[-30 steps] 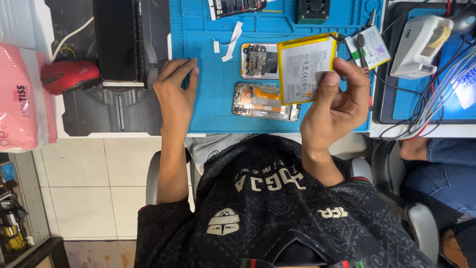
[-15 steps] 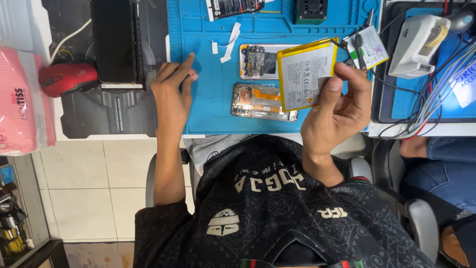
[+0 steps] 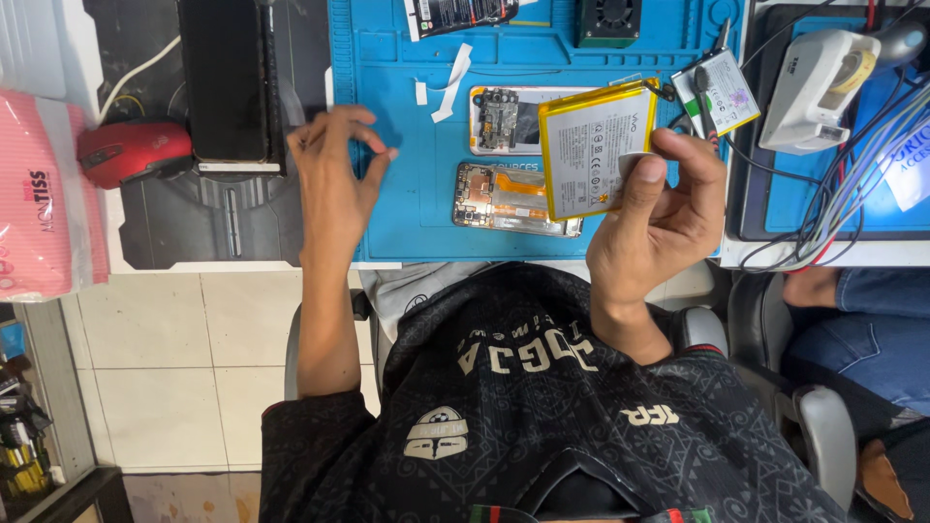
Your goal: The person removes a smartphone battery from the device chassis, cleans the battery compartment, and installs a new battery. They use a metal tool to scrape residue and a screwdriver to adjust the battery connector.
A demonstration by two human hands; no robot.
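Flat yellow-edged phone battery (image 3: 593, 150), pale grey face, pinched in right hand (image 3: 651, 228); left hand (image 3: 334, 169) hovers empty, fingers loosely curled.

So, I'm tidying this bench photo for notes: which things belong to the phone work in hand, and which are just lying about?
In hand:
- flat battery, held up in the right hand
- opened phone body on the blue mat
- second opened phone above it
- left hand, raised, holding nothing I can make out

Lying about:
- red mouse
- pink tissue pack
- white tape strips
- small fan
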